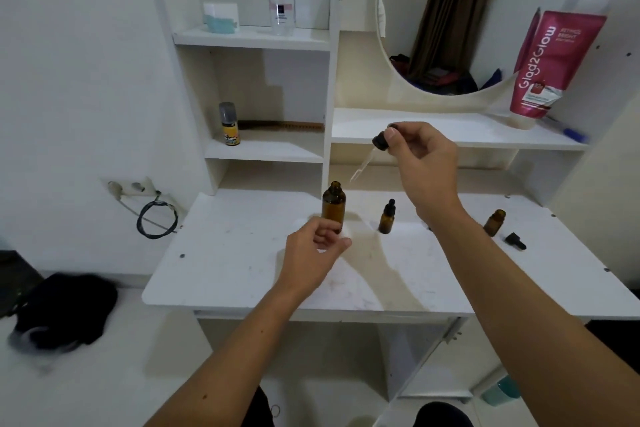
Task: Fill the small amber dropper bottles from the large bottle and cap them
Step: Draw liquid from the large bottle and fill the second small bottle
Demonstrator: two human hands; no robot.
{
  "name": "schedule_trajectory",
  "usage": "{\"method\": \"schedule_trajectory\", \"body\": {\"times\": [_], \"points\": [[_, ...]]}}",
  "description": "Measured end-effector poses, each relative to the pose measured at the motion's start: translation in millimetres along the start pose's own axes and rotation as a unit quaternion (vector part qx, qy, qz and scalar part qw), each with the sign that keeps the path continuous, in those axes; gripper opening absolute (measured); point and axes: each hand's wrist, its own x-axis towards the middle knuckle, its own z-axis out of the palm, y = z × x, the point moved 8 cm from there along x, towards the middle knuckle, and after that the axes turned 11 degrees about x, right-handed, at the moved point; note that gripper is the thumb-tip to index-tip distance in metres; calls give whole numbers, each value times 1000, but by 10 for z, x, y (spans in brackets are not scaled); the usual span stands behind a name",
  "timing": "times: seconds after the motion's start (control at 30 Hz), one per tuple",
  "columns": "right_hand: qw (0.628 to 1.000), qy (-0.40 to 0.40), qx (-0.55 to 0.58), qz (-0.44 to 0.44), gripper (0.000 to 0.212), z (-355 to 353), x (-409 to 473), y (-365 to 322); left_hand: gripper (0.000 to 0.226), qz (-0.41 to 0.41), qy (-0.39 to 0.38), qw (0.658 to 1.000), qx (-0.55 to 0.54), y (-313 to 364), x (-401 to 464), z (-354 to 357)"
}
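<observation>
The large amber bottle [333, 203] stands uncapped on the white table [242, 270]. My left hand [313, 253] is at its base, fingers curled loosely beside it; whether they touch the glass is unclear. My right hand [420, 163] pinches the black cap of the large dropper [380, 142], held up and to the right of the bottle, its glass pipette pointing down-left toward the neck. A small amber dropper bottle [386, 218] stands capped in the middle. Another small amber bottle [494, 222] stands uncapped at the right, its black dropper cap [515, 241] lying beside it.
White shelves rise behind the table, holding a yellow spray can [229, 125], a perfume bottle [282, 7] and a pink tube [550, 62]. A round mirror [450, 28] hangs at the back. A black bag [62, 312] lies on the floor at left.
</observation>
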Motion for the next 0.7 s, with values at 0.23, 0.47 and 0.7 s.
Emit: {"method": "schedule_trajectory", "body": {"times": [0.23,0.47,0.7], "points": [[1000,-14,5,0,13,256,-34,77,57,-45,65,997,-10,-118,182,-56],[997,-64,-48,0,11,441,-82,192,62,-63,58,996,-10,-172,350,32],[993,-86,-82,17,7,596,-116,310,55,-51,67,996,1,-199,383,33]]}}
